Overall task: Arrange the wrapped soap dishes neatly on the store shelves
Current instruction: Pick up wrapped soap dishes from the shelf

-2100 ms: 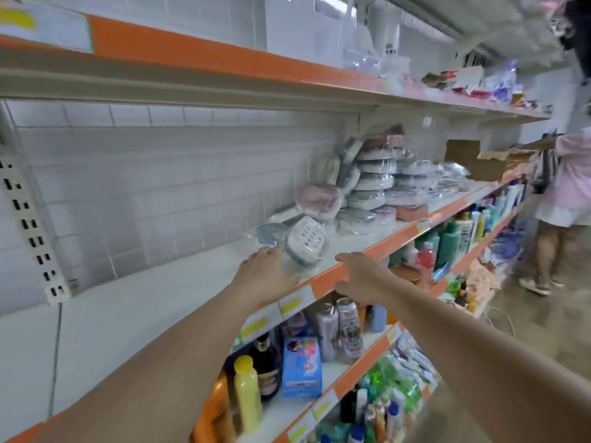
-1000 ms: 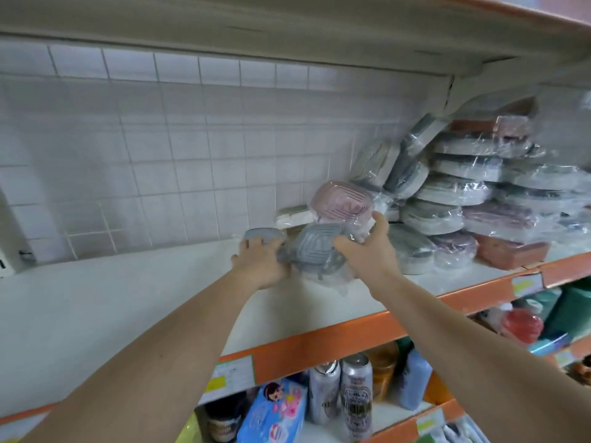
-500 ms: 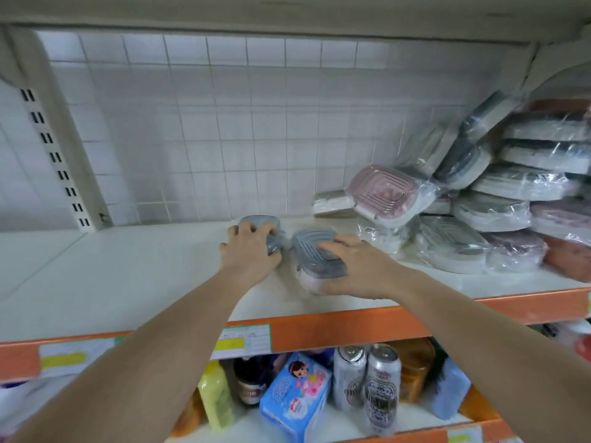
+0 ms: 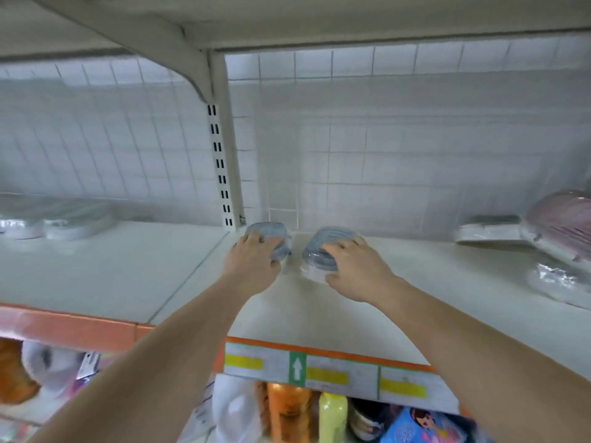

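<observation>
Two grey soap dishes in clear wrap sit on the white shelf [image 4: 319, 311] near the slotted upright. My left hand [image 4: 251, 266] grips the left grey dish [image 4: 270, 231] from above, fingers curled over its top. My right hand [image 4: 355, 271] holds the right grey dish [image 4: 319, 247], fingers over its ribbed lid and thumb at its front. The two dishes stand side by side, a small gap between them. More wrapped dishes lie at the right edge: a pink one [image 4: 561, 223] leaning over a white one [image 4: 489, 231].
A slotted shelf post [image 4: 220, 167] rises just behind the left dish. Wrapped items [image 4: 60, 222] lie far left on the neighbouring shelf. An orange shelf edge with price labels [image 4: 326, 374] runs in front. Bottles and packets [image 4: 287, 414] fill the shelf below.
Both hands have carried the two grey dishes leftward along the shelf, away from the pile, to the spot by the shelf post. The view has turned left with them.
</observation>
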Motion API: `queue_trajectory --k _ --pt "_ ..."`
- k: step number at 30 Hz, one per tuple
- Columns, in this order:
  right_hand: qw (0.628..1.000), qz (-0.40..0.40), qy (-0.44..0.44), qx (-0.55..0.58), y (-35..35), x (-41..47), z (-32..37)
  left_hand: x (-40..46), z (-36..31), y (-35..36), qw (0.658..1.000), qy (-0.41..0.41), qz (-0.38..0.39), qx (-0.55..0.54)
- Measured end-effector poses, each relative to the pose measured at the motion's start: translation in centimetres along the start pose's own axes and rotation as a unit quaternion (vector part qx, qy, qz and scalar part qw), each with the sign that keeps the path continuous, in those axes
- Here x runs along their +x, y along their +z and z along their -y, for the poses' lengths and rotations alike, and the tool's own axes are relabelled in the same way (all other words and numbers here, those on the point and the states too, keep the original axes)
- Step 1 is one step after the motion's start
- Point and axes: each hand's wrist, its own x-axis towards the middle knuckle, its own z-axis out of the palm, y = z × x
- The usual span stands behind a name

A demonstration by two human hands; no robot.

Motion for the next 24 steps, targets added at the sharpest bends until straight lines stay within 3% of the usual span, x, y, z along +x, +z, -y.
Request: queue_trajectory --k 9,13,16,18,21,24 --pt "0.999 -0.008 0.006 0.030 2.1 8.9 3.4 5.3 7.0 0.9 0.997 0.070 0.008 0.015" --pt "0.997 -0.009 0.019 0.070 2.0 9.6 3.0 6.7 7.2 0.9 0.998 0.053 0.008 0.032" --pt "0.996 0.011 0.021 0.088 1.7 9.0 3.2 7.3 6.1 -0.6 0.998 0.017 0.042 0.053" --pt "0.996 0.024 0.030 0.082 1.0 7.9 2.9 7.7 4.6 -1.5 0.997 0.011 0.015 0.071" --pt "0.994 0.021 0.079 0.065 -1.0 5.5 0.8 8.3 1.0 -2.0 0.996 0.062 -0.049 0.046" --pt "0.987 0.012 0.157 0.016 -3.3 2.1 -3.4 8.1 -4.5 -1.9 0.987 0.156 -0.040 -0.007"
